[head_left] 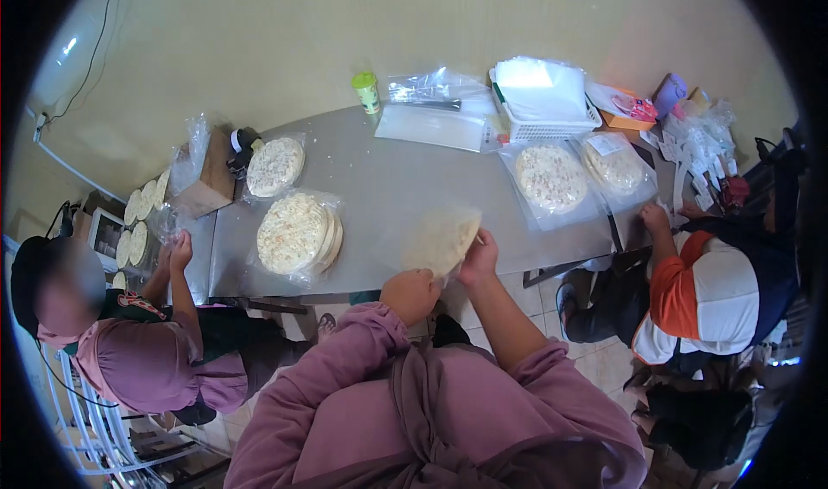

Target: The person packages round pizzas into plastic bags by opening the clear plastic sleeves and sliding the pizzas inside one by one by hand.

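Observation:
A flat round pizza-like disc (444, 241) in a clear plastic bag is held tilted over the table's near edge. My left hand (410, 296) is closed on the bag's near left side. On the disc's right edge, my right hand (479, 256) grips it with the thumb and fingers. To the left lies a stack of bagged discs (293, 233), with another bagged disc (275, 166) behind it. Two more bagged piles, one disc pile (550, 178) and one with a label (614, 163), rest on the right.
A white basket (552, 129) of plastic bags, flat clear bags (431, 127) and a green cup (366, 93) stand at the back of the metal table (388, 174). A cardboard box (210, 178) is at left. One person is at each side, their hands near the table.

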Tool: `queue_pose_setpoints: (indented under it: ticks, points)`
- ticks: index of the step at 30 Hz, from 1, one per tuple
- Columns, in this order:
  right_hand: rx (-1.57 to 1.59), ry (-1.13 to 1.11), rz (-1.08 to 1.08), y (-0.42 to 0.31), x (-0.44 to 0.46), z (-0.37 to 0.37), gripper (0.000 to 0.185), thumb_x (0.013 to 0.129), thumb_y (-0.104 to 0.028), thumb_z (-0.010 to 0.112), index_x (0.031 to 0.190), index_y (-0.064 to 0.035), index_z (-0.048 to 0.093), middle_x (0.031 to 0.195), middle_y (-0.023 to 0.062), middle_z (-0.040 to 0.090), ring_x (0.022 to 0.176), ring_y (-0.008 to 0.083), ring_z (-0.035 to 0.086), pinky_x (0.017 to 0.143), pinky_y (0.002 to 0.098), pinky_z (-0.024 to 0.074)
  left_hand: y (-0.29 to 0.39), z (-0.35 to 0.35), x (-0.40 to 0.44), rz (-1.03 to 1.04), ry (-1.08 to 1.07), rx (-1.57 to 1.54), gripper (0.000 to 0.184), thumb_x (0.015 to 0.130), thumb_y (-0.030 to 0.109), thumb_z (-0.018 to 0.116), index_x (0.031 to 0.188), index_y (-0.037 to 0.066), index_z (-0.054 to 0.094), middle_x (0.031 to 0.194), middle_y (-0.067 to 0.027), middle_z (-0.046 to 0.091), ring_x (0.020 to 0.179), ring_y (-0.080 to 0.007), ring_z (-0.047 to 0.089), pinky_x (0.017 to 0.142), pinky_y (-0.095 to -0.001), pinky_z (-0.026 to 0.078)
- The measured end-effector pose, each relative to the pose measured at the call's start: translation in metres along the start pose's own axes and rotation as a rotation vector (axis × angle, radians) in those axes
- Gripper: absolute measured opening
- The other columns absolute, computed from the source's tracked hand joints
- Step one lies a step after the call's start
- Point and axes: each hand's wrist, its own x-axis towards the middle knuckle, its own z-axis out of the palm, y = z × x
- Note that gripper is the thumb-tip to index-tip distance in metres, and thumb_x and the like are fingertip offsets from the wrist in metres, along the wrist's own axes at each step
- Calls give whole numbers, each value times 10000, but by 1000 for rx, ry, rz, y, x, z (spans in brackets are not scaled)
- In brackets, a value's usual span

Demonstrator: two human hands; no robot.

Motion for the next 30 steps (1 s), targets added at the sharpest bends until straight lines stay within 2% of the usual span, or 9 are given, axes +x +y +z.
queue_pose_setpoints:
  ticks: [1,2,4,8,10,11,16,23,30]
  points:
    - [61,3,156,-9,-5,5,569,840,-372,328,1282,-20,392,1302,187,425,1199,362,403,1002,515,318,-4,0,-2,-1,7,1,219,778,225,482,730,28,563,759,-176,594,728,-362,573,649,-466,450]
    - [60,0,157,-14,-11,9,569,840,-372,328,1282,-20,392,1302,187,425,1199,362,403,1002,515,318,-9,-1,-5,-8,6,-3,216,778,222,484,728,26,560,761,-180,593,728,-364,573,649,-466,450]
    - [-56,-205,339,-19,-21,12,564,814,-310,394,1282,3,381,1302,206,418,1209,361,390,1028,512,277,-14,0,-11,-9,3,-3,213,777,219,487,726,25,557,762,-183,593,727,-365,572,650,-465,449]
    - [-109,-203,211,20,-20,-21,530,808,-226,453,1276,10,378,1294,203,425,1202,357,396,1022,507,291,-5,7,-23,111,-48,-58,214,775,219,489,759,24,576,764,-183,600,725,-366,580,646,-466,456]
    - [-35,42,175,34,-19,-19,476,816,-155,496,1249,18,400,1266,196,452,1177,351,425,1004,508,320,-1,17,-26,150,-61,-63,224,774,230,490,780,29,591,765,-179,606,726,-362,588,645,-466,462]
    - [-37,40,155,36,-20,-16,476,816,-155,496,1249,18,400,1266,196,452,1177,351,425,1004,508,320,-3,18,-26,152,-57,-72,220,775,228,491,766,33,591,761,-178,606,715,-365,587,638,-470,460]
    - [-146,106,232,25,-25,-20,407,846,-116,536,1223,-7,429,1196,166,504,1089,307,511,931,466,425,5,19,-24,257,-70,-90,214,779,227,492,753,41,594,754,-175,607,692,-367,585,626,-475,456]
    - [-105,-3,66,-38,-32,-13,404,828,-107,559,1204,-9,446,1144,151,541,1057,290,534,926,437,434,37,-1,5,412,-131,-236,208,814,243,532,786,39,561,747,-151,564,692,-348,555,605,-427,433]
    - [-113,32,-372,-162,3,7,396,811,-101,586,1186,-53,469,1112,124,565,999,268,567,841,409,478,67,10,74,499,-223,-348,229,831,256,547,780,33,560,749,-133,566,676,-306,559,600,-372,437]
